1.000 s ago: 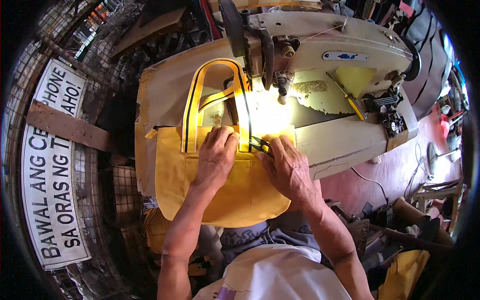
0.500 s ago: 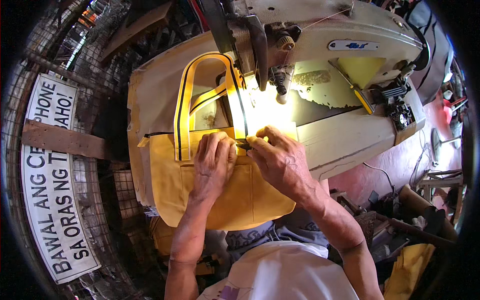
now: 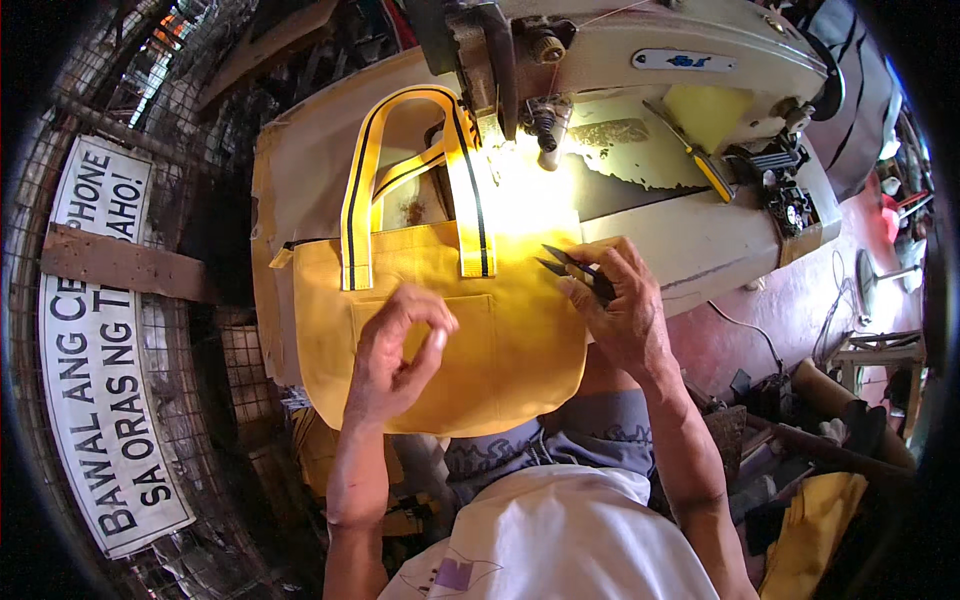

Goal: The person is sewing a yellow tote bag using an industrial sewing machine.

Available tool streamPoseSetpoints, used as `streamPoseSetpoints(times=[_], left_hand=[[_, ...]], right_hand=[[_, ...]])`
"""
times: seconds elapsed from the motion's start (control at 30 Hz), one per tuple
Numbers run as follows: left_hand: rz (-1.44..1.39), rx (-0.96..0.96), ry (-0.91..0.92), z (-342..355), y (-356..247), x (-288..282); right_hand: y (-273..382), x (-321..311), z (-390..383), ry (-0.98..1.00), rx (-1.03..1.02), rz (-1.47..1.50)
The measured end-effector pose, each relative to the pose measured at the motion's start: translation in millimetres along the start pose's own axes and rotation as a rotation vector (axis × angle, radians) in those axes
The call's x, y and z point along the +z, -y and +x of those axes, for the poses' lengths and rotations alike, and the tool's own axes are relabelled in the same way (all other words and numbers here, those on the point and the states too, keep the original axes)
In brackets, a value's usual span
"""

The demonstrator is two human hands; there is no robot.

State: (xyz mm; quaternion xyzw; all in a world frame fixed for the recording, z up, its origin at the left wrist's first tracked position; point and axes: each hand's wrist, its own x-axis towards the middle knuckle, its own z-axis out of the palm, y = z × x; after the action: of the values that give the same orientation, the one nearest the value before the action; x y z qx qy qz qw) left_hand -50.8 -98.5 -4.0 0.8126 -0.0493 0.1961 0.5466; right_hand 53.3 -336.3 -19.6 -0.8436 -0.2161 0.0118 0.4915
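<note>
Grips dark thread snips in right hand, with blades parted, over right side of yellow bag. Holds left hand above bag front, with fingers curled and thumb near forefinger; unclear whether pinching anything. Shows bag laid on pale worktop before sewing machine, with striped handles extended.

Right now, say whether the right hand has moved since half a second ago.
Yes: the right hand has moved to the right, judged against the sewing machine.
</note>
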Motion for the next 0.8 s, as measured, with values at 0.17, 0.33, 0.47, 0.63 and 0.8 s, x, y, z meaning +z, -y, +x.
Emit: streamPoseSetpoints(times=[0.17, 0.33, 0.47, 0.63, 0.8], left_hand=[[0.032, -0.214, 0.585, -2, -16, -18], [0.516, 0.122, 0.153, 8, -18, 25], [0.691, 0.185, 0.190, 15, -7, 51], [0.484, 0.139, 0.021, 8, 7, 50], [-0.072, -0.137, -0.156, -6, 15, 42]], right_hand=[[-4, 7, -7, -0.091, -0.053, 0.025], [-4, 4, -11, -0.129, -0.052, 0.111], [-5, 2, -13, -0.101, -0.047, 0.100], [15, 1, -28, -0.113, -0.015, -0.024], [26, 31, -42, -0.138, -0.199, -0.131]])
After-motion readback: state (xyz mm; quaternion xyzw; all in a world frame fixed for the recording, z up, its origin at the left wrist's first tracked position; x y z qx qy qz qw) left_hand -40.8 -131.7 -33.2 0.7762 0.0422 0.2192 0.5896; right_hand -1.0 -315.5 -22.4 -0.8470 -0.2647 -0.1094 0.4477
